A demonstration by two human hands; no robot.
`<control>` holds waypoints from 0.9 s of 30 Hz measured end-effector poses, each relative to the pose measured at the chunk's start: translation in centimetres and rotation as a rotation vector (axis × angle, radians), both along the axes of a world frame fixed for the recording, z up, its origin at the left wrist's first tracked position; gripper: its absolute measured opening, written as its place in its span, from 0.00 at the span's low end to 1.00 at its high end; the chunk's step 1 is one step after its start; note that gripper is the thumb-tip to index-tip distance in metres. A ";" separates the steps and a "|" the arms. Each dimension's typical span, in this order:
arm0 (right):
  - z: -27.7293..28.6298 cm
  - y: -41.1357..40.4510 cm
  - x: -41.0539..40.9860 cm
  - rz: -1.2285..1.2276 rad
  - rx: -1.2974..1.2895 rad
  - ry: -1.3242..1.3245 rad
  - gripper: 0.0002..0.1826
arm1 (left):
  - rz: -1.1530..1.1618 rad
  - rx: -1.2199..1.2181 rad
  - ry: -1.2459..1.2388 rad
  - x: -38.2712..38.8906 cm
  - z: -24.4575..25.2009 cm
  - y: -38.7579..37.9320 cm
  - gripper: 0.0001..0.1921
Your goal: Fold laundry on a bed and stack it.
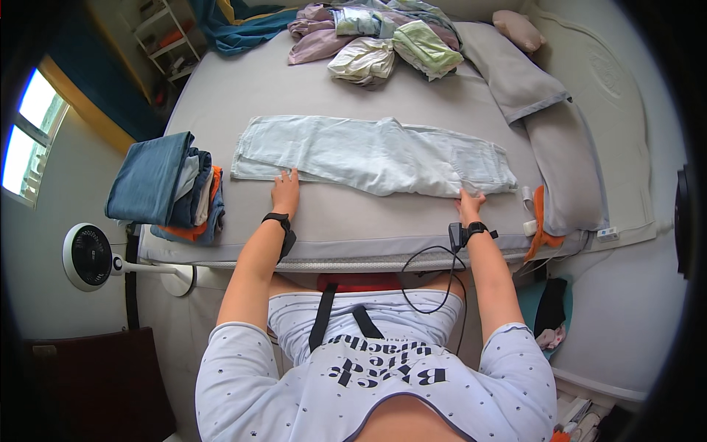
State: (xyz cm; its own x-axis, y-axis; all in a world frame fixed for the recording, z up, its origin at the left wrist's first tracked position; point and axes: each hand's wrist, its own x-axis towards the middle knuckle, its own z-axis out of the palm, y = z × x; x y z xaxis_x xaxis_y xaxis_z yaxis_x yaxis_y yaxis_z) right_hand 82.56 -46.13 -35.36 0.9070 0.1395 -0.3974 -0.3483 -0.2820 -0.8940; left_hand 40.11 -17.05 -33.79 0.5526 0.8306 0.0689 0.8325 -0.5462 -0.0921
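Light-blue denim trousers [342, 149] lie folded lengthwise across the bed, legs to the left and waist with a pocket to the right. My left hand [285, 193] rests with its fingertips on the near edge of the lower legs. At the near edge below the pocket is my right hand [470, 205], its fingers touching the cloth; whether they pinch it is unclear. Some wrinkles run through the middle of the trousers. Each wrist wears a black strap with a device, and a black cable [406, 276] hangs from the right one.
A stack of folded clothes [149, 179] stands at the bed's left edge. Several folded garments [364, 58] and a loose heap lie at the far side. Pillows [569, 166] and an orange cloth [541, 221] are on the right. A fan [91, 257] stands at lower left.
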 end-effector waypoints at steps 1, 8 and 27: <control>0.7 0.4 -1.0 -0.119 0.233 0.196 0.45 | -0.015 0.018 -0.004 0.4 0.4 0.0 0.27; -0.1 -0.9 -1.4 0.147 0.278 0.082 0.37 | -0.135 0.203 0.159 0.8 -0.1 2.0 0.24; 2.9 -7.4 -8.1 0.408 -0.444 -1.233 0.22 | 0.691 -0.191 -0.704 -10.1 1.3 -4.0 0.27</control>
State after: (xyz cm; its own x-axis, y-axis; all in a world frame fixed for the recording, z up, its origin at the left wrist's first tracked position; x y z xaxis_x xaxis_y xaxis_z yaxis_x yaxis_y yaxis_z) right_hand 74.49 -53.56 -32.51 0.6276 0.5532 0.5478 0.7748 -0.5129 -0.3697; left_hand 30.06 -21.01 -32.50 -0.1705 0.9850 0.0265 0.8037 0.1234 0.5822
